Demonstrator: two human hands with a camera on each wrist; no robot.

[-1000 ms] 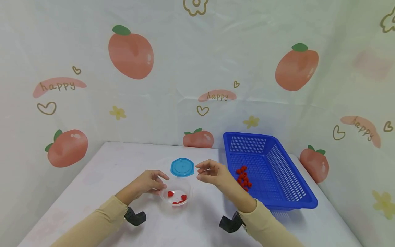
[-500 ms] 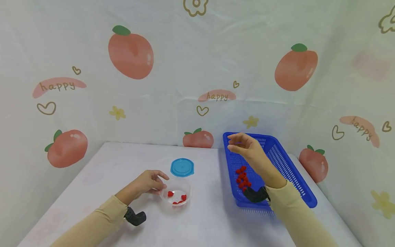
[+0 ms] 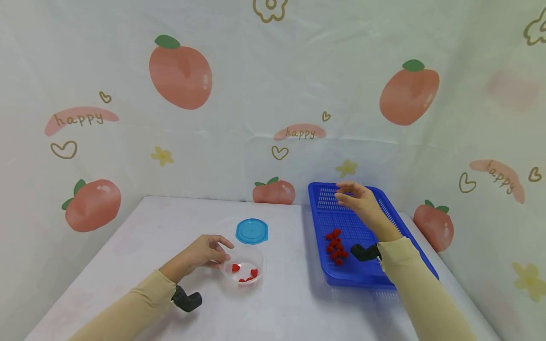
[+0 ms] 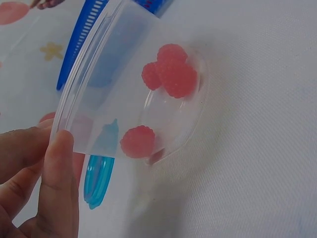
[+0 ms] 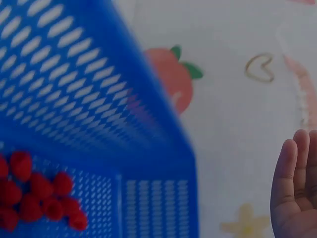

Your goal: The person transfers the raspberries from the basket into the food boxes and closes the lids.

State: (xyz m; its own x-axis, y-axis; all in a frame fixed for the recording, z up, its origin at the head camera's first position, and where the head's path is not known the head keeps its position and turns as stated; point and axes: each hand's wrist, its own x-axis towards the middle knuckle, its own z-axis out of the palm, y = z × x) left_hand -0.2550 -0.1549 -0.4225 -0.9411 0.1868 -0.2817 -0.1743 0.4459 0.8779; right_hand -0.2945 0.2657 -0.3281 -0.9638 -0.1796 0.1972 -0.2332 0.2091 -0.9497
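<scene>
My left hand (image 3: pixel 205 252) pinches the rim of a clear plastic tub (image 4: pixel 116 64) between thumb and fingers. Several red raspberries (image 4: pixel 178 77) lie at the bottom of the tub, seen through its wall in the left wrist view. My right hand (image 3: pixel 359 202) is raised over the far part of the blue plastic basket (image 3: pixel 358 278), holding nothing, fingers relaxed and slightly bent. A cluster of raspberries (image 3: pixel 336 247) sits along the basket's left side, below and nearer than that hand.
A blue lid (image 3: pixel 251 231) lies flat on the white table (image 3: pixel 170 215) just behind the tub. The basket's perforated walls (image 5: pixel 74 54) rise around its berries. A printed cloth backdrop (image 3: pixel 239 85) stands behind the table.
My right hand has moved right and back, from beside the lid to above the basket, slowing lately. The left hand and tub have stayed in place.
</scene>
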